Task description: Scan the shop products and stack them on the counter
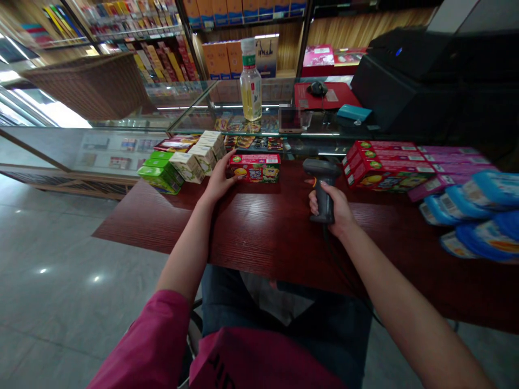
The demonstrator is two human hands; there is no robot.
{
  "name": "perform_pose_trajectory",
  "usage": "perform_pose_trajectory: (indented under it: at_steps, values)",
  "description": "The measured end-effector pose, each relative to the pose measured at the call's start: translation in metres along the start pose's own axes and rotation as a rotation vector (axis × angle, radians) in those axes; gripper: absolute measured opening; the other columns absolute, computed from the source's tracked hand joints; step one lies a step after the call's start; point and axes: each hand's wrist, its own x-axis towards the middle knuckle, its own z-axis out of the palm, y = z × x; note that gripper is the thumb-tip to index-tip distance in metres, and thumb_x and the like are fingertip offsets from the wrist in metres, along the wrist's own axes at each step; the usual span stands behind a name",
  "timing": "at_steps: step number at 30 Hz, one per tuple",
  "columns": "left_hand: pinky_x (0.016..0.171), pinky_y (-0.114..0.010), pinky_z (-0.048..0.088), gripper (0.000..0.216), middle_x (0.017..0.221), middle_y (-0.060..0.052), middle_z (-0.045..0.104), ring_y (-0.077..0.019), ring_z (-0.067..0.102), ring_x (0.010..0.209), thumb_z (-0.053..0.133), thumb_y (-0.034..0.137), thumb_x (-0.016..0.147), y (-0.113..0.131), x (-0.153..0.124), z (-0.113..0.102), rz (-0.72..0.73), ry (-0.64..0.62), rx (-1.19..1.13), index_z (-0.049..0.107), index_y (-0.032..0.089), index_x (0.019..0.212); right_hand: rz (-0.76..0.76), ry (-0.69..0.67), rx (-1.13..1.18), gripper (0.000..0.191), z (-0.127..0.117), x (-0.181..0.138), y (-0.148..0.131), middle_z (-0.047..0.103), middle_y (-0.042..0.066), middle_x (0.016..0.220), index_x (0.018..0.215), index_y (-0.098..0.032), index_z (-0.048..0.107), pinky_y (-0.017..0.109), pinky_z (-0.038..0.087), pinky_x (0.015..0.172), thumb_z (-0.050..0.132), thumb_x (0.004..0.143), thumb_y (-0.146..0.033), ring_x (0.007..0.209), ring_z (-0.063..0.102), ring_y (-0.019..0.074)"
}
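Red box: lies on the dark wood counter (251, 232), just right of the left hand, its printed front to the near side; the red box (255, 168) seems to sit there because that keeps it within reach of both hands.
Left hand: the left hand (220, 181) grasps the left end, thumb on the near face, fingers around the far corner, probably to steady it while leaving the top uncovered.
Right hand: the right hand (334, 205) is wrapped around the handle of the scanner (323, 189), pistol-fashion, likely to bring a finger to the trigger; the nose faces left, toward the box, well apart from it.
Left group: white cartons (200, 158) and green packs (162, 172) stand close together, apparently grouped by kind.
Right group: red boxes (383, 167), purple boxes (450, 162) and blue-lidded tubs (458, 202), stacked or in rows, presumably to save space.
Far side: a bottle (251, 89) stands upright on the glass case (194, 111); right of it, a mouse (317, 88) rests on a red pad (303, 97).
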Motion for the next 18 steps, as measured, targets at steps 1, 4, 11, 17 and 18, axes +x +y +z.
perform_pose_trajectory:
  at_steps: [1, 4, 11, 17, 18]
  values:
    - [0.133, -0.063, 0.038, 0.091, 0.171, -0.014, 0.049, -0.0375, 0.047, 0.159, 0.082, 0.022, 0.088, 0.001, 0.001, -0.001, -0.007, 0.009, 0.058, 0.041, 0.030, 0.170, 0.000, -0.002, -0.002, 0.057, -0.001, 0.000, 0.000, 0.057, -0.005, 0.057, 0.110, -0.019, 0.072, 0.025, 0.037, 0.039, 0.089, 0.072, -0.058, 0.042, 0.047, 0.0113]
    - [0.135, -0.062, 0.034, 0.099, 0.178, -0.015, 0.039, -0.0384, 0.039, 0.164, 0.079, 0.017, 0.087, 0.016, 0.001, -0.001, -0.021, 0.053, 0.262, 0.033, 0.029, 0.174, -0.007, -0.010, -0.006, 0.055, -0.001, 0.000, -0.001, 0.057, -0.006, 0.058, 0.110, -0.019, 0.072, 0.024, 0.037, 0.040, 0.089, 0.074, -0.058, 0.043, 0.048, 0.0114]
    - [0.139, -0.059, 0.025, 0.067, 0.175, -0.012, 0.047, -0.0368, 0.038, 0.166, 0.057, 0.014, 0.102, 0.088, 0.015, 0.037, 0.100, -0.065, 0.541, 0.049, 0.027, 0.167, -0.005, -0.006, -0.009, 0.054, 0.000, -0.001, 0.001, 0.058, -0.005, 0.058, 0.109, -0.019, 0.073, 0.024, 0.037, 0.040, 0.088, 0.074, -0.057, 0.043, 0.048, 0.0110]
    - [0.138, -0.057, 0.029, 0.054, 0.166, -0.012, 0.059, -0.0339, 0.048, 0.160, 0.044, 0.018, 0.108, 0.066, 0.035, 0.052, 0.051, 0.001, 0.455, 0.059, 0.024, 0.159, -0.014, 0.007, -0.001, 0.047, -0.005, 0.001, 0.000, 0.055, -0.006, 0.058, 0.106, -0.021, 0.071, 0.025, 0.036, 0.039, 0.086, 0.078, -0.056, 0.043, 0.047, 0.0116]
    - [0.139, -0.056, 0.027, 0.053, 0.166, -0.011, 0.059, -0.0329, 0.048, 0.160, 0.044, 0.017, 0.108, 0.057, 0.039, 0.048, 0.047, 0.005, 0.444, 0.060, 0.024, 0.158, -0.016, 0.007, -0.002, 0.046, -0.006, 0.001, 0.000, 0.055, -0.006, 0.058, 0.105, -0.021, 0.071, 0.025, 0.036, 0.039, 0.086, 0.078, -0.056, 0.043, 0.047, 0.0116]
